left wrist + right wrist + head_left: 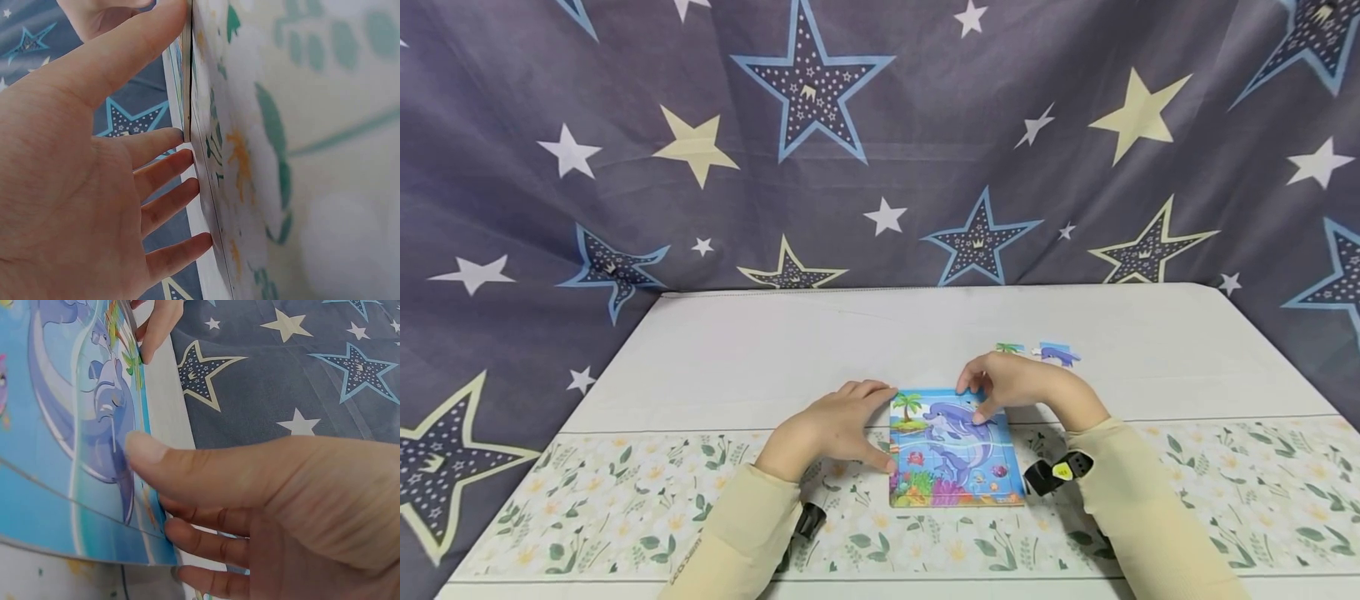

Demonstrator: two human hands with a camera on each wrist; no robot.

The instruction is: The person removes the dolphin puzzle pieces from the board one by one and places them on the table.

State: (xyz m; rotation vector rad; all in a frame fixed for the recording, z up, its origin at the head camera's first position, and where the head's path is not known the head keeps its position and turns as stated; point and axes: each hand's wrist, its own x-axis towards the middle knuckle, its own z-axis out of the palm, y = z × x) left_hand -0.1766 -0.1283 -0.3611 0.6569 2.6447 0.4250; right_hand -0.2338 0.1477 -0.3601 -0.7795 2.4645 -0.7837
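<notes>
A dolphin jigsaw puzzle (951,454) lies flat in its board on the table, with a palm tree at its far left and coral along the near side. My left hand (842,425) rests at its left side, thumb and index finger touching the edge; the other fingers spread over the table, fairly straight in the left wrist view (81,187). From the far right corner my right hand (1009,383) reaches in. Its thumb (147,450) presses on the picture by the dolphin's tail, while the fingers (206,540) lie along the far edge.
Behind the right hand lie a loose palm-tree piece (1010,347) and a loose dolphin piece (1057,354). A flowered strip (662,500) crosses the near part of the white table (775,350). A dark star-patterned curtain (880,167) hangs at the table's back and sides.
</notes>
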